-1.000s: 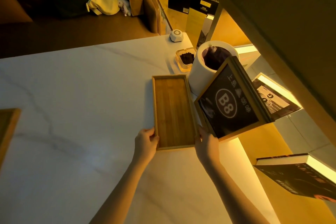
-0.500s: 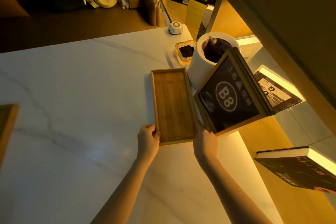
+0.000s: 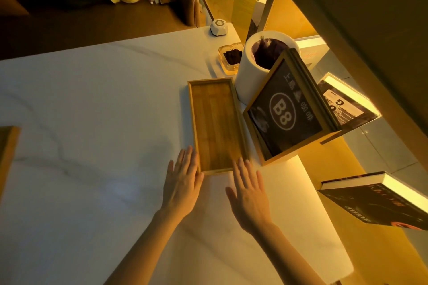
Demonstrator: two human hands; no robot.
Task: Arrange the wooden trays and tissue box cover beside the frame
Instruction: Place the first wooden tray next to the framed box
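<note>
A long wooden tray (image 3: pixel 215 122) lies flat on the white marble table (image 3: pixel 92 122), right beside the upright wooden frame (image 3: pixel 287 113) with the "B8" sign. My left hand (image 3: pixel 183 180) is spread flat at the tray's near left corner, fingertips by its rim. My right hand (image 3: pixel 250 194) hovers with fingers apart just in front of the tray's near right corner. Neither hand grips anything. Another wooden piece (image 3: pixel 8 152) shows at the far left edge, cut off by the frame.
A white cylindrical bin (image 3: pixel 250 76) stands behind the frame, with a glass ashtray (image 3: pixel 231 58) and a small white call button (image 3: pixel 218 26) beyond. Books (image 3: pixel 379 201) sit on lit shelves to the right, past the table's edge.
Both hands held the tray's near end and slid it a little farther up beside the frame. They have now let go and opened, drawing back slightly.
</note>
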